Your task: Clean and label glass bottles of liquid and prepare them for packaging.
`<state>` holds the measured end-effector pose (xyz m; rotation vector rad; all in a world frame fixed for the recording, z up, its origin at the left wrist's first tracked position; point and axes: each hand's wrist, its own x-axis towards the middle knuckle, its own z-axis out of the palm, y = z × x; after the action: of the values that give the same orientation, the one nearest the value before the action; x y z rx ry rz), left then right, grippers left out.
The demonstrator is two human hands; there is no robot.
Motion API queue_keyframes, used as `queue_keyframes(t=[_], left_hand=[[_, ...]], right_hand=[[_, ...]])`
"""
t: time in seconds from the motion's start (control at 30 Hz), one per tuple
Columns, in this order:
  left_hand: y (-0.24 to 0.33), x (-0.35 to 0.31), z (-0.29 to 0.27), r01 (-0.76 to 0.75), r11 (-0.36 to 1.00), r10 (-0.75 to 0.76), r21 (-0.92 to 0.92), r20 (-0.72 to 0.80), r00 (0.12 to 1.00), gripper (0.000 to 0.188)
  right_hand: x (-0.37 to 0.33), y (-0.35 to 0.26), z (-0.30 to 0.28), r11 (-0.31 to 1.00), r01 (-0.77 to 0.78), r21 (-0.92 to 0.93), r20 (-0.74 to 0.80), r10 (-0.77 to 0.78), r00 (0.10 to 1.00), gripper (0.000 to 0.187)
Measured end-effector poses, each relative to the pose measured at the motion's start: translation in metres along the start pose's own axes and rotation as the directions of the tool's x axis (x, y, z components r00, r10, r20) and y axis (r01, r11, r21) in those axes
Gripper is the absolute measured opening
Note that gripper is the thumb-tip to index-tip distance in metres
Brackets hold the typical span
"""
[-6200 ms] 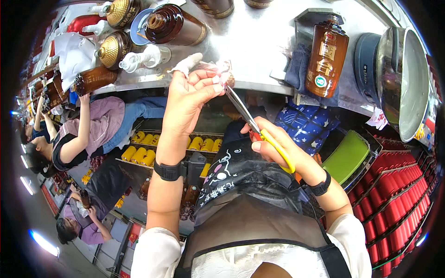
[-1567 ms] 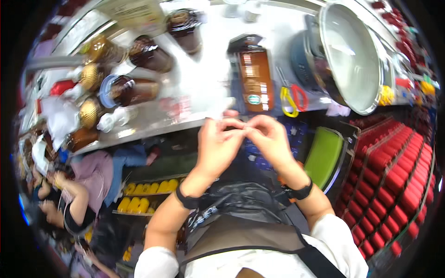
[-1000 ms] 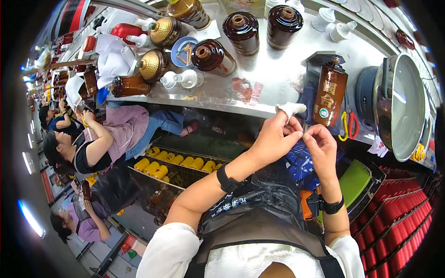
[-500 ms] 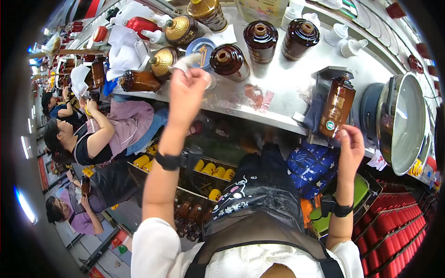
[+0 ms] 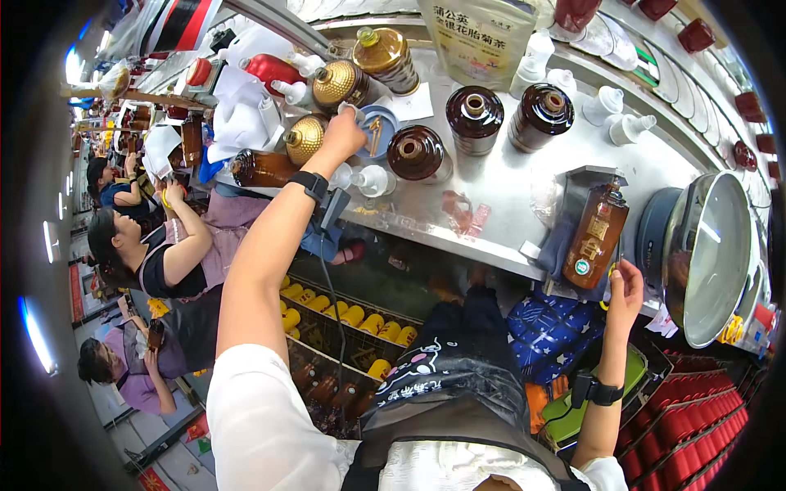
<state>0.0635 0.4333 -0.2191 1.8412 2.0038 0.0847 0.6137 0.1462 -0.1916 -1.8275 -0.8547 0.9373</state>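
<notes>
My left hand (image 5: 345,137) reaches over the bench beside a small blue dish (image 5: 388,120), its fingers closed on a crumpled white piece, cloth or paper. Tan stick-like items lie in the dish. Gold-domed bottles lie left of this hand, and an open-necked dark brown bottle (image 5: 419,154) stands to its right. A brown bottle with a gold label (image 5: 596,237) leans in a dark holder (image 5: 565,204) at the right. Next to its lower end is my right hand (image 5: 625,293), fingers pinched around something small, with a bit of yellow showing; I cannot make it out.
Two more open brown bottles (image 5: 475,121) stand at the back, near white pump caps (image 5: 604,105) and a pouch (image 5: 475,41). A large glass-lidded pan (image 5: 711,258) is at the right. Crates of yellow-capped bottles (image 5: 352,315) sit below; people work at the left.
My left hand has moved away from me to the blue dish, still with the white piece. My right hand is slightly lower beside the leaning bottle. The view has shifted.
</notes>
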Motion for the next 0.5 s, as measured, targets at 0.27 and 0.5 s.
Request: queue_keyframes(t=[0.27, 0.5], left_hand=[[0.01, 0.006, 0.012, -0.015, 0.991, 0.01, 0.135, 0.037, 0.999, 0.029], [-0.025, 0.012, 0.012, -0.128, 0.975, 0.153, 0.182, -0.129, 0.98, 0.024]], right_hand=[[0.005, 0.002, -0.013, 0.995, -0.086, 0.054, 0.005, 0.086, 0.996, 0.028], [0.015, -0.017, 0.001, 0.998, -0.067, 0.008, 0.08, 0.066, 0.995, 0.045]])
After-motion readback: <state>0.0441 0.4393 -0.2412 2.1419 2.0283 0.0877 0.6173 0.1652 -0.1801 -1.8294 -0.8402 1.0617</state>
